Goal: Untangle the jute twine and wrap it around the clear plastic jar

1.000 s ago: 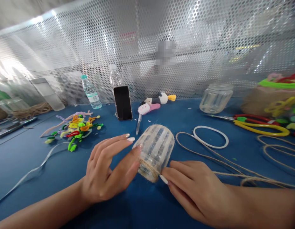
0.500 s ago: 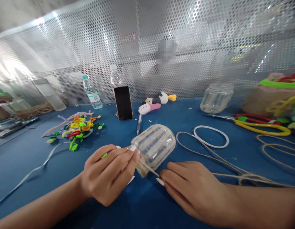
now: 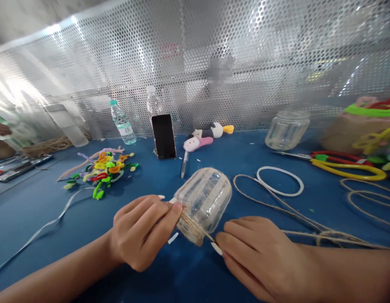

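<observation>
A clear jar (image 3: pixel 205 194) with pale vertical strips down its sides lies tilted on the blue table, its mouth toward me. Several turns of jute twine (image 3: pixel 189 226) wrap its neck. My left hand (image 3: pixel 147 231) is closed on the jar's neck, thumb and fingers pressing the twine there. Pinched in my right hand (image 3: pixel 258 256) is the strand running from the neck; it is held taut just right of the jar's mouth. Past that hand, loose twine (image 3: pixel 327 233) trails off to the right.
Behind the jar are a phone (image 3: pixel 163 136), a pen (image 3: pixel 184 164), plush figures (image 3: pixel 197 143) and a water bottle (image 3: pixel 123 123). Coloured pipe cleaners (image 3: pixel 103 168) lie left. At right are a white ring (image 3: pixel 279 181), scissors (image 3: pixel 346 167) and another jar (image 3: pixel 287 129). A perforated metal screen (image 3: pixel 188 54) stands behind.
The jar has turned a little, its mouth now showing more toward me. My right hand has shifted slightly right and down, with the strand still taut.
</observation>
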{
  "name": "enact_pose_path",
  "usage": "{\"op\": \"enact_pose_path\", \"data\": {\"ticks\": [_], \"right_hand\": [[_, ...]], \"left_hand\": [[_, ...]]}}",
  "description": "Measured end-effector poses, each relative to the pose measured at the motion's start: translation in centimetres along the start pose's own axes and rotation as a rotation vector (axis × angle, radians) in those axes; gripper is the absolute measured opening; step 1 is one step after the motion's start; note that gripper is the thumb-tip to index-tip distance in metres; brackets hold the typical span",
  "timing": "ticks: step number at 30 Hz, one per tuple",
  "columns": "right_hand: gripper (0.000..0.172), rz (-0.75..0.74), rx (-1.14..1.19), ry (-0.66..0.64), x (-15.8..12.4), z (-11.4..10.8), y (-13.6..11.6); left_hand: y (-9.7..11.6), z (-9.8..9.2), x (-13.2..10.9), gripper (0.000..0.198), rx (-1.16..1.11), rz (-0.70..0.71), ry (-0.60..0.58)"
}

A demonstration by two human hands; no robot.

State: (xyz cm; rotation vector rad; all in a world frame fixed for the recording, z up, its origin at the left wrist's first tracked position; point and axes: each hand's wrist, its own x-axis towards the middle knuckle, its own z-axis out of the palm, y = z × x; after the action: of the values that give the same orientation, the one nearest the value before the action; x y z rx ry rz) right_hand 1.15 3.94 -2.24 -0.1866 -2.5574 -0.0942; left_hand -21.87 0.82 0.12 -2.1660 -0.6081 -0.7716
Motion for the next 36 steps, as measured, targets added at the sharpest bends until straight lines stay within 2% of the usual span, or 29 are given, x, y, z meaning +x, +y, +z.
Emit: {"op": "enact_pose_path", "data": {"ticks": [4,8,14,20,25,28,31,34,36], "right_hand": [[0.030,0.047,0.011,-0.044,0.1,0.3,0.1],[0.028,0.041,-0.010,-0.033,0.0,0.4,0.1],[0.026,0.055,-0.016,-0.017,0.0,0.4,0.0],[0.028,0.058,-0.009,-0.043,0.1,0.3,0.1],[0.029,0.050,-0.004,-0.026,0.1,0.2,0.0],[0.030,0.061,-0.012,0.032,0.0,-0.1,-0.1],[0.030,0.030,-0.013,0.079,0.0,-0.4,-0.3],[0.030,-0.034,-0.004,0.095,0.2,-0.7,-0.4],[0.029,-0.054,-0.003,0.102,0.3,-0.8,-0.5]], "left_hand": [[-0.5,-0.6,0.5,0.014,0.121,0.132,-0.066],[-0.8,-0.5,0.3,0.015,0.227,0.209,-0.019],[-0.2,0.0,-0.6,0.017,0.098,0.231,0.003],[0.2,-0.4,0.0,0.015,-0.025,0.087,-0.019],[-0.1,-0.6,0.1,0.015,-0.061,0.029,-0.048],[0.0,-0.3,-0.3,0.011,-0.075,-0.028,0.004],[0.6,0.2,-0.5,0.018,-0.156,-0.148,0.082],[1.3,0.4,-0.4,0.018,-0.246,-0.231,0.114],[1.6,0.4,-0.4,0.021,-0.221,-0.245,0.106]]}}
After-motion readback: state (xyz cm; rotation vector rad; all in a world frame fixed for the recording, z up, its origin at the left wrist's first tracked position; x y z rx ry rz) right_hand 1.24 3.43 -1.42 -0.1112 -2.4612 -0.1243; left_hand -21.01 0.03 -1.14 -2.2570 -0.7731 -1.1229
